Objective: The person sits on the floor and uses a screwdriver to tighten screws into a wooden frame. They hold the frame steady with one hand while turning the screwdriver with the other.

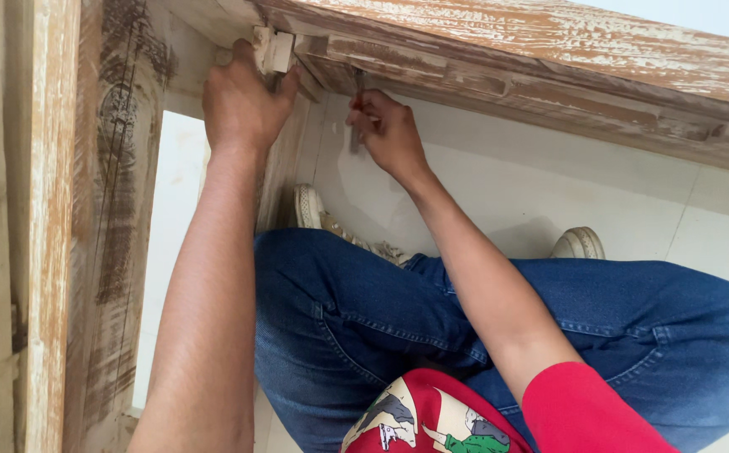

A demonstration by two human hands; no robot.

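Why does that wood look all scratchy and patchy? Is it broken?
Not broken, as far as I can see. The wooden frame has worn, streaky whitish paint with bare wood showing. The left hand holds a small wooden block in the corner; the right hand grips a thin metal tool.

Inspection finding — no packages, labels, signs or screens appear anywhere in view.
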